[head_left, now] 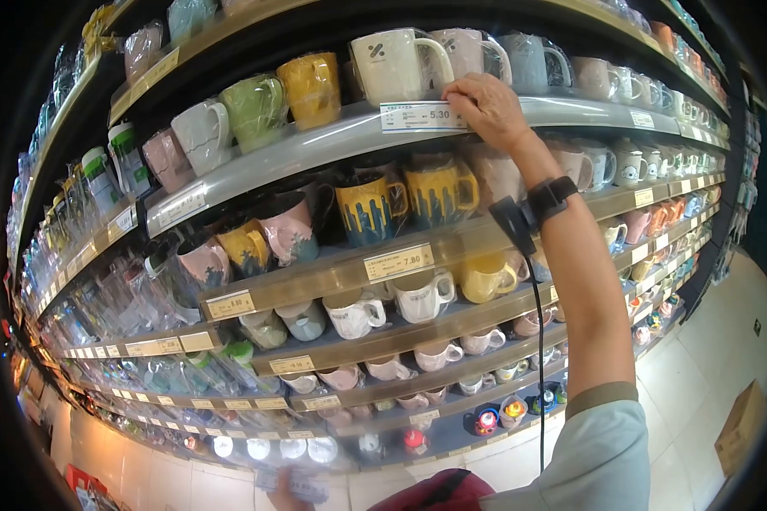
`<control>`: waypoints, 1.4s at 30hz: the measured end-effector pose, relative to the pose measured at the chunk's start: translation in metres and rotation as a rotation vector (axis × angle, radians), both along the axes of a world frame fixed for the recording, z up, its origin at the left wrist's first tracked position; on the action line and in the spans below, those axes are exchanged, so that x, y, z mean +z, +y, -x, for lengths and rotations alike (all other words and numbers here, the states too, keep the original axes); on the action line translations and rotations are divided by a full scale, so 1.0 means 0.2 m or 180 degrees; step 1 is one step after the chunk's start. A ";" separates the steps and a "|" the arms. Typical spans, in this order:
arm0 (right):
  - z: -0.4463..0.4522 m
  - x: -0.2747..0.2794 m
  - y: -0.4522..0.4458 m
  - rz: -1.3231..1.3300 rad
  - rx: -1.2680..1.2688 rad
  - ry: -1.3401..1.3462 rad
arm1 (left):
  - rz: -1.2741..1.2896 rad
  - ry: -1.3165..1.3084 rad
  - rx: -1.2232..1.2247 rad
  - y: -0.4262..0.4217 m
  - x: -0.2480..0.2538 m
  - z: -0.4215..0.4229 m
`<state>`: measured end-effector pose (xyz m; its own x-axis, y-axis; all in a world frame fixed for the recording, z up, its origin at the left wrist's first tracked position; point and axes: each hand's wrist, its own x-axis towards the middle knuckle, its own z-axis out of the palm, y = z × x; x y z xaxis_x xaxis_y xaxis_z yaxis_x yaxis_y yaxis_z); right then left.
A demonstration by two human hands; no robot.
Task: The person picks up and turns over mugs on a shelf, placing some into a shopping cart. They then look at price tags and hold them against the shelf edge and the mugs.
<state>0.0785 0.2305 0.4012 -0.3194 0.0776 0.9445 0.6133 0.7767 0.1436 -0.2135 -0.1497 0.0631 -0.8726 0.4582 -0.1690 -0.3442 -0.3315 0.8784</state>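
Note:
Up on the grey shelf edge, my right hand (488, 109) has its fingers bent closed over the right end of a white price tag (422, 117) reading 5.30. Just behind it stand a cream mug (389, 66) and a pale pink mug (460, 49), both wrapped in clear plastic. A black band with a device and cable (530, 213) sits around my right wrist. Low at the bottom of the view, my left hand (288, 492) is blurred; its fingers close on pale price tags (302, 484) with printed figures.
Mugs fill several curved shelves, among them a yellow mug (310, 89), a green mug (254, 109) and a yellow-and-blue mug (371, 209). Another price tag (399, 262) marks the shelf below. Bottles (102, 180) stand left. A cardboard box (740, 430) lies on the tiled floor (686, 409).

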 end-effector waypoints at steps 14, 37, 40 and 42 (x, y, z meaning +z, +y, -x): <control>0.00 -0.01 -0.02 -0.0068 0.0029 -0.0132 | -0.0031 0.0008 -0.0253 0.04 -0.10 0.00; 0.10 -0.31 -0.20 -0.0502 -0.0027 0.0684 | -0.0401 -0.0188 -0.0728 -0.04 -0.23 -0.02; 0.29 -0.98 -0.35 0.1727 0.1072 0.0386 | -0.0271 -0.0715 -0.0858 -0.06 -0.25 -0.04; 0.47 -1.59 -0.52 0.2329 0.1474 -0.0614 | -0.0549 -0.1006 -0.1119 -0.06 -0.27 -0.03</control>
